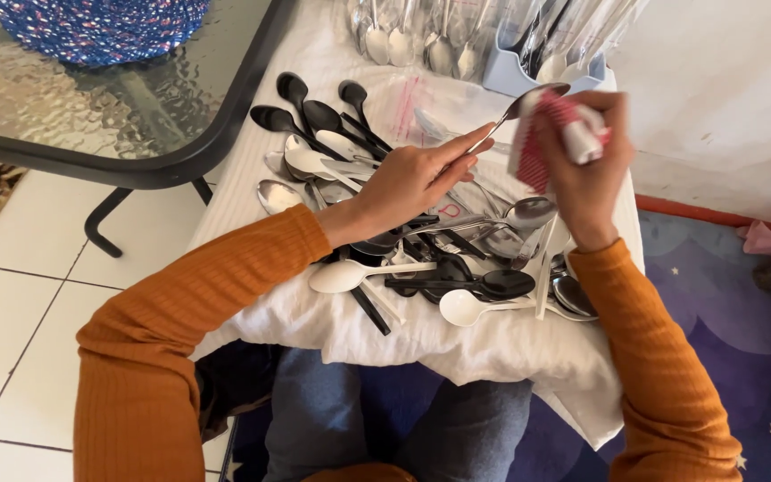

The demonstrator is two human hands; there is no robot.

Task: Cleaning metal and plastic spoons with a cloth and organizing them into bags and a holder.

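Observation:
My left hand [412, 178] grips the handle of a metal spoon [528, 100], its bowl raised toward the upper right. My right hand [586, 156] clutches a red-and-white striped cloth [553, 134] pressed against that spoon's bowl. Both hands hover over a heap of cutlery [443, 268]: white plastic spoons, black plastic spoons and metal spoons mixed together. The heap lies on a white cloth [493, 353] spread over a low surface in front of my knees.
A blue holder [528, 76] with upright cutlery stands at the far end, with metal spoons [412, 40] beside it. A glass-topped table [91, 98] with black frame is on the left, carrying a blue patterned item [100, 27]. Tiled floor left, dark star-patterned rug right.

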